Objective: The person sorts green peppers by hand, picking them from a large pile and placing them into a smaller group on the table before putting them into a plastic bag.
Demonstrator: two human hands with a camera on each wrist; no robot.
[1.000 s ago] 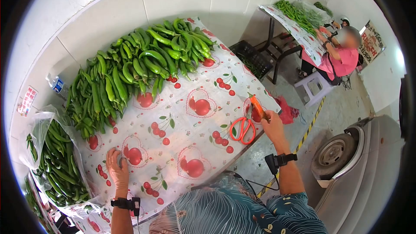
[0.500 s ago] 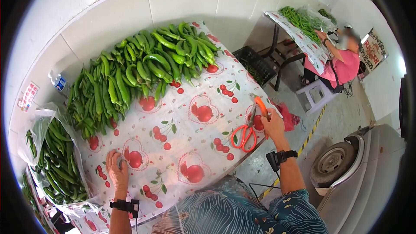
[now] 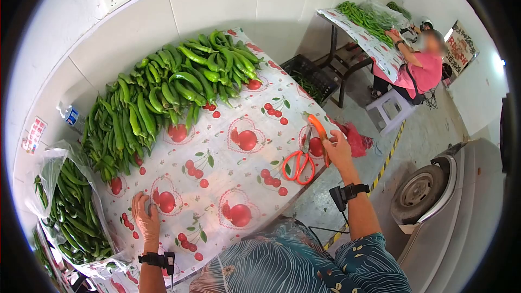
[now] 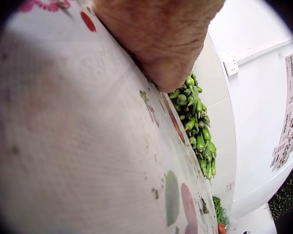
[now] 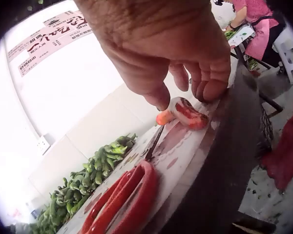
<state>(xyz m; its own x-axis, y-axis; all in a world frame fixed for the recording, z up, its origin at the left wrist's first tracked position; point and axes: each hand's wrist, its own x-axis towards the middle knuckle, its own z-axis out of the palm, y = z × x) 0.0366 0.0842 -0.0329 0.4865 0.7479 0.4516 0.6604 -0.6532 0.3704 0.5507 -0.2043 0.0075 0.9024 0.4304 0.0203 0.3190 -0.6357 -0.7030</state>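
Note:
An orange-red chili pepper (image 3: pixel 318 126) lies at the table's right edge, beside red-handled scissors (image 3: pixel 298 167). My right hand (image 3: pixel 340 154) is right over the pepper with loosely bent fingers. In the right wrist view, thumb and fingers stand apart above the red pepper (image 5: pixel 190 116), and the scissors (image 5: pixel 124 197) lie just before it. On the tablecloth at the left rests my left hand (image 3: pixel 145 220), fingers relaxed; the left wrist view shows only part of this hand (image 4: pixel 161 41). A large heap of green peppers (image 3: pixel 173 84) lies along the wall side.
A clear plastic bag of green peppers (image 3: pixel 76 211) stands at the left, near a plastic bottle (image 3: pixel 69 114). Beyond the table are a black crate (image 3: pixel 309 78), a red net bag (image 3: pixel 355 141) and a person in pink (image 3: pixel 429 70) at another table. A vehicle wheel (image 3: pixel 419 192) is at right.
The red pepper has turned and come down from my right hand's grip to the table beside the scissors, and those fingers have loosened. My left hand stays in place.

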